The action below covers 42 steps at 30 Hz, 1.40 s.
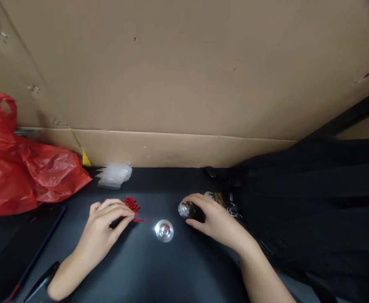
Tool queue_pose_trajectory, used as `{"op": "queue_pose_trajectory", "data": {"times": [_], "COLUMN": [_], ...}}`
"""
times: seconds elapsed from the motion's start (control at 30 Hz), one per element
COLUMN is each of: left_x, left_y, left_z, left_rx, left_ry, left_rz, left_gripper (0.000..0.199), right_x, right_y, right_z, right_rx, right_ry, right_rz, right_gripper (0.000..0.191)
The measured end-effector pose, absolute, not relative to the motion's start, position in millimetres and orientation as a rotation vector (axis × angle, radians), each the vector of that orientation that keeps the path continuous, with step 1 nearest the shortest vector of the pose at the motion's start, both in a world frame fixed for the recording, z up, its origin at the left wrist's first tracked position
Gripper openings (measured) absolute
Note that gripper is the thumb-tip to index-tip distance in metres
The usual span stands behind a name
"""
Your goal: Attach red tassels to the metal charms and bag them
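Thumb and index finger of my left hand [109, 219] are pinched at one thin red piece [139, 220], beside a small heap of similar red pieces [131, 204]. My right hand [209, 219] is wrapped round a dark, rounded object with a shiny silver end [184, 209]; the palm hides part of it. Between the hands, a round silver metal dish [164, 231] lies on the dark table, with something small and red at its centre.
A red plastic bag [33, 172] and a dark phone-like slab [23, 248] lie at the left. Clear plastic bags [114, 175] rest near the cardboard wall [172, 84]. Small metal items [232, 211] and black fabric [313, 210] are at the right.
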State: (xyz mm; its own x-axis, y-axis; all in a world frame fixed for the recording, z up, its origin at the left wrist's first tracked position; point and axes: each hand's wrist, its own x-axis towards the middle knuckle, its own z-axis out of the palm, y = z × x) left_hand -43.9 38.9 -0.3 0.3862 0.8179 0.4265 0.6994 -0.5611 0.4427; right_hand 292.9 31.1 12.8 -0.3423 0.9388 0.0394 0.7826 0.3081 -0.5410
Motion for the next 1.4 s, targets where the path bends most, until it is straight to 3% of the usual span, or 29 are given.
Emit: {"op": "queue_pose_trajectory", "data": {"times": [0.17, 0.37, 0.73, 1.0, 1.4], "left_x": [-48.9, -49.5, -50.5, -41.8, -33.8], "left_y": [41.5, 41.0, 44.4, 38.5, 27.5], "left_z": [2.2, 8.1, 3.3, -0.7, 12.6], "left_rx": [2.429, 2.473, 2.248, 2.315, 2.368], "left_ry": [1.411, 1.432, 1.486, 1.457, 1.401], "left_rz": [0.981, 0.983, 1.029, 1.005, 0.921], "left_gripper": [0.016, 0.018, 0.021, 0.021, 0.019], "right_x": [330.1, 363.2, 350.7, 339.4, 332.5], "right_y": [32.3, 48.0, 50.4, 43.2, 34.5], "right_z": [2.0, -22.5, -11.9, 0.3, 0.0], "right_rx": [-1.747, -1.860, -1.839, -1.693, -1.767], "right_ry": [-2.124, -2.061, -2.050, -2.234, -2.354], "right_rz": [0.339, 0.491, 0.583, 0.743, 0.702], "right_gripper": [0.055, 0.038, 0.032, 0.042, 0.077]}}
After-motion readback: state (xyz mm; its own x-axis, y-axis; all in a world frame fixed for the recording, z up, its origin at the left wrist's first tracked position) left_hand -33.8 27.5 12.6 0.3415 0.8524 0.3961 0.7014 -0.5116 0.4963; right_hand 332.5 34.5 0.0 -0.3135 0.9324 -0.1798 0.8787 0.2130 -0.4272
